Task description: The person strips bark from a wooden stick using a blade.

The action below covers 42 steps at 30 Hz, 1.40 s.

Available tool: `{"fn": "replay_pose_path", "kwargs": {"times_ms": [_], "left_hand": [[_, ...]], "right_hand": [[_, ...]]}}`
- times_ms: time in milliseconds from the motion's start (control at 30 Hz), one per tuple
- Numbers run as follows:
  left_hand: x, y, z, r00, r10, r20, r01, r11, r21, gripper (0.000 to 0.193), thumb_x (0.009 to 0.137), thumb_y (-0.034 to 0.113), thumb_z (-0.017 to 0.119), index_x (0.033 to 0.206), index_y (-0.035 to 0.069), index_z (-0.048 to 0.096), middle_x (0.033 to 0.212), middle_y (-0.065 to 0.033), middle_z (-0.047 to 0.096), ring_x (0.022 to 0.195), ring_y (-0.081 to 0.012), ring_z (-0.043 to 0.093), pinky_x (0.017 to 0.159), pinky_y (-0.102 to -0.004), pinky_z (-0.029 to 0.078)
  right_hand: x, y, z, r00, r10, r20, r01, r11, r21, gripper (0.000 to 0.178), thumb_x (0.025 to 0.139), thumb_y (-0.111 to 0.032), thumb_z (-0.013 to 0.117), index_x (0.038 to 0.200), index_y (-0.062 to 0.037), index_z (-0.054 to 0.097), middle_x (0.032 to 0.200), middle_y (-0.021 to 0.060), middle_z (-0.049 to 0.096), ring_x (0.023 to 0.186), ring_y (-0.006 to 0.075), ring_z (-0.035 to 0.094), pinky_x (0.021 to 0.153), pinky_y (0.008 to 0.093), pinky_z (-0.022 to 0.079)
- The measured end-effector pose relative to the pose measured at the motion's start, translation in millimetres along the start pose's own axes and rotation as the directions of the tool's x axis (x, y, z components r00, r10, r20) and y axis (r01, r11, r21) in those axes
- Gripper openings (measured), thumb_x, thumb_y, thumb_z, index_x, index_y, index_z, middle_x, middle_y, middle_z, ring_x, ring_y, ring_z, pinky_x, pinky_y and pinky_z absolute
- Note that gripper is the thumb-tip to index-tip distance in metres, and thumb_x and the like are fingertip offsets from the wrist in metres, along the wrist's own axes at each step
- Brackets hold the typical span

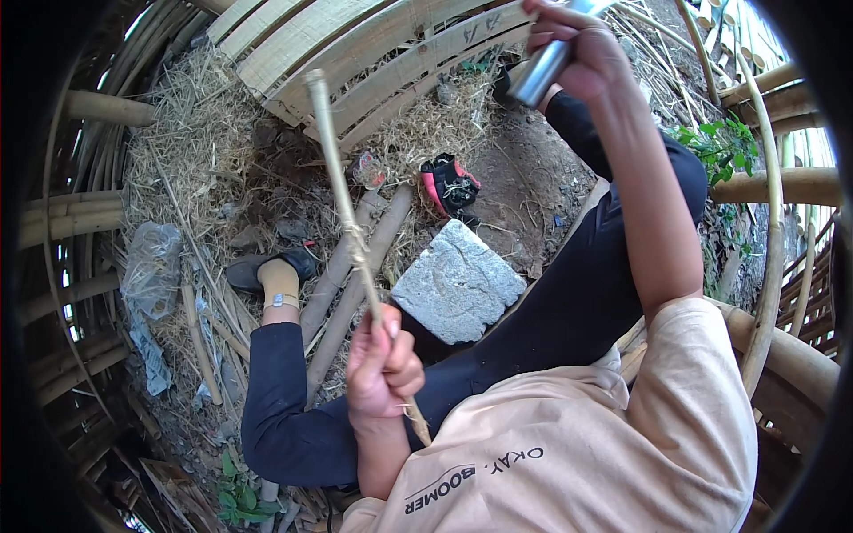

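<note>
My left hand [382,369] is closed round the lower part of a thin, knobbly wooden stick [342,191]. The stick slants up and to the left, its far end raised in front of the wooden slats. Raised at the upper right, my right hand [582,53] grips a shiny, silvery metal tool [538,78]; part of it is behind the fingers and its exact kind cannot be made out. Between my legs lies a rough grey stone block [458,282], apart from both hands. Beyond the block is a black and red cloth item, perhaps a glove [450,185].
A panel of pale wooden slats [355,67] stands at the far side. Two round poles [378,244] lie left of the block, near my shoe [298,264]. Straw [187,142] and a clear plastic bag [153,271] cover ground at left. Bamboo rails [782,186] border the right.
</note>
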State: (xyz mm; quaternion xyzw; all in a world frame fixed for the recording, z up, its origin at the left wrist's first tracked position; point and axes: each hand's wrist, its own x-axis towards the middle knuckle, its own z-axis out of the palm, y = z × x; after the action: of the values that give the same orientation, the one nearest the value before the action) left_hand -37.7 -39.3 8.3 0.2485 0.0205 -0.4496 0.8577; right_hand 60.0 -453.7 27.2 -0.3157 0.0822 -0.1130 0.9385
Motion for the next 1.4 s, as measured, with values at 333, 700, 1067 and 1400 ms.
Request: {"fn": "replay_pose_path", "kwargs": {"times_ms": [333,700,1067,1400], "left_hand": [[3,0,6,0.999,-0.041,0.015,0.04,0.998,0.052,0.017,0.105,0.023,0.041,0.107,0.007,0.044,0.06,0.0058,0.027,0.042,-0.0008,0.017,0.037,-0.0195,0.014],[-2,2,9,0.999,-0.037,0.017,0.036,0.997,0.065,0.017,0.105,0.022,0.043,0.108,0.006,0.046,0.06,0.0055,0.027,0.043,-0.0011,0.018,0.038,-0.0193,0.015],[2,7,5,0.999,-0.001,-0.049,0.006,0.994,0.106,0.015,0.105,0.022,0.041,0.108,0.007,0.044,0.06,0.0059,0.026,0.044,-0.0011,0.019,0.038,-0.0184,0.016],[0,14,7,0.978,0.141,-0.155,-0.101,0.966,0.238,0.018,0.106,0.023,0.04,0.11,0.007,0.047,0.061,0.0068,0.027,0.045,-0.0001,0.02,0.037,-0.0162,0.018]], "right_hand": [[-9,55,22,0.991,-0.113,-0.071,0.032,0.721,-0.693,0.033,0.085,-0.025,0.075,0.106,-0.0041,0.06,0.087,0.0,0.057,0.056,0.0018,0.044,0.057,0.0208,0.042],[2,69,13,0.988,-0.151,-0.018,0.039,0.367,-0.93,0.041,0.085,-0.027,0.075,0.12,-0.005,0.066,0.077,0.0007,0.062,0.054,0.0038,0.046,0.051,0.0214,0.041],[-35,78,73,0.897,-0.097,0.432,0.387,-0.305,-0.87,0.026,0.078,-0.027,0.077,0.092,-0.0051,0.072,0.072,0.0127,0.068,0.063,0.0251,0.068,0.063,0.0359,0.052],[-54,107,76,0.842,0.101,0.529,0.528,-0.349,-0.774,0.019,0.07,-0.016,0.073,0.086,-0.0075,0.067,0.068,0.0148,0.065,0.07,0.0345,0.066,0.064,0.0441,0.051]]}}
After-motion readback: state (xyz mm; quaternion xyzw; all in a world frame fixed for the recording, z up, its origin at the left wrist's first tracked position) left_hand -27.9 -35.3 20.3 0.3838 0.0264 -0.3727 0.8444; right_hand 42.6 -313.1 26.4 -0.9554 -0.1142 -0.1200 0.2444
